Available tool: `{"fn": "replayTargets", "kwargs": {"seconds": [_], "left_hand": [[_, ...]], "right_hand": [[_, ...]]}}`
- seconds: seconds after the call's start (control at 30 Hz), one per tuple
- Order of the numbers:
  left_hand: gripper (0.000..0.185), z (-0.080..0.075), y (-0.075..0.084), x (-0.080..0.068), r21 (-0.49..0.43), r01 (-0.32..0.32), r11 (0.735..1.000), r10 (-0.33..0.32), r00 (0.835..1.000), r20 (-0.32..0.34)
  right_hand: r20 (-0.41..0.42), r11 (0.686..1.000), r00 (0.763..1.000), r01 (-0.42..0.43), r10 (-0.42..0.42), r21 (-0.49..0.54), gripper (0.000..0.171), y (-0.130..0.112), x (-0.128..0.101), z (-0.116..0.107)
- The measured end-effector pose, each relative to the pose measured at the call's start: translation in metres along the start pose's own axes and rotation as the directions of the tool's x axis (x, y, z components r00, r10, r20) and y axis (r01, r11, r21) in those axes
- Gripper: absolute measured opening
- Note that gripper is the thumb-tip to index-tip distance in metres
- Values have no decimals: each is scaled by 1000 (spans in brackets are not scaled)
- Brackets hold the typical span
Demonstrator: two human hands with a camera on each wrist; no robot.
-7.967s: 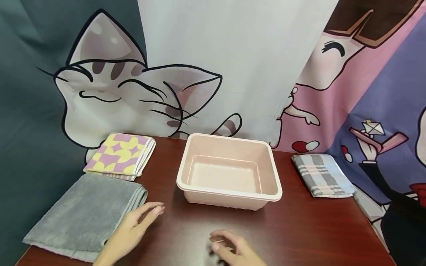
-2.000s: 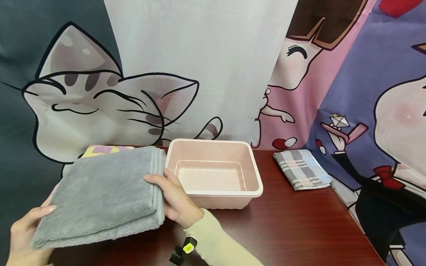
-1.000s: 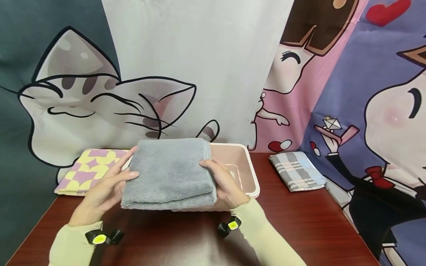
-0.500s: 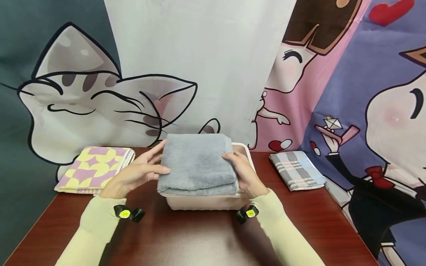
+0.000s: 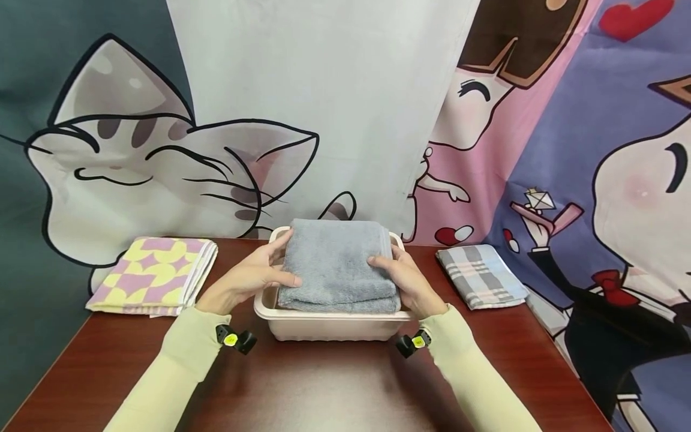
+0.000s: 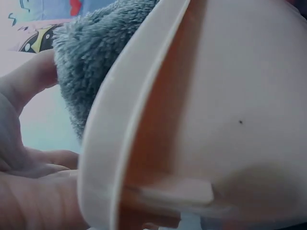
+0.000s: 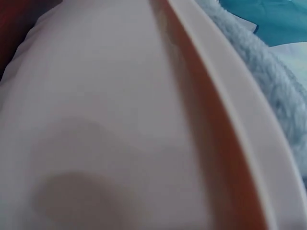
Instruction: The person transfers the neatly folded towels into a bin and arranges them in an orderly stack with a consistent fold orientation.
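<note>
A folded grey towel [image 5: 340, 261] sits in the mouth of a pale pink plastic basin [image 5: 335, 329], its front edge just inside the near rim. My left hand [image 5: 248, 279] grips the towel's left side, thumb on top. On the right side my right hand [image 5: 412, 282] holds it the same way, thumb on top and the other fingers mostly hidden. In the left wrist view the fluffy towel [image 6: 91, 62] shows beyond the basin's rim [image 6: 105, 143], with fingers at its edge. The right wrist view shows mainly the basin's outer wall [image 7: 105, 96] and a strip of towel [image 7: 273, 81].
A folded yellow-and-purple towel [image 5: 156, 273] lies on the table's left. Toward the right lies a folded grey plaid cloth [image 5: 482, 276]. The dark red-brown table [image 5: 324, 390] backs onto a cartoon-printed curtain [image 5: 345, 78].
The grey towel, at first lying at the table's left, was lifted in both hands and carried right over the basin. In the last half second it has moved slightly right and down into it.
</note>
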State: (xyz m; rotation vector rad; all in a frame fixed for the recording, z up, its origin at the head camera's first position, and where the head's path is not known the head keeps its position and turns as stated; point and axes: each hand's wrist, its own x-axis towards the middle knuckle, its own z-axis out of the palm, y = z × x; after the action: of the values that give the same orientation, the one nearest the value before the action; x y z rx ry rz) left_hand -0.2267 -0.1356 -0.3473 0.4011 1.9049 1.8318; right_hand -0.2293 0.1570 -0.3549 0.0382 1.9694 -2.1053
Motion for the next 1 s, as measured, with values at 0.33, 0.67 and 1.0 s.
{"fn": "replayTargets", "kwargs": {"seconds": [0.33,0.67,1.0], "left_hand": [[113,2,-2,1,75,68,995,-70,997,28],[105,19,-1,13,158,176,972,-165,983,-77],[106,40,-12,22,469,211,857,-131,971,-198]], "right_hand": [[88,994,993,-75,82,-82,53,2,5,-5],[115,900,991,-8,65,-436,80,5,8,-5],[94,725,990,-10,104,-689,113,18,13,-1]]}}
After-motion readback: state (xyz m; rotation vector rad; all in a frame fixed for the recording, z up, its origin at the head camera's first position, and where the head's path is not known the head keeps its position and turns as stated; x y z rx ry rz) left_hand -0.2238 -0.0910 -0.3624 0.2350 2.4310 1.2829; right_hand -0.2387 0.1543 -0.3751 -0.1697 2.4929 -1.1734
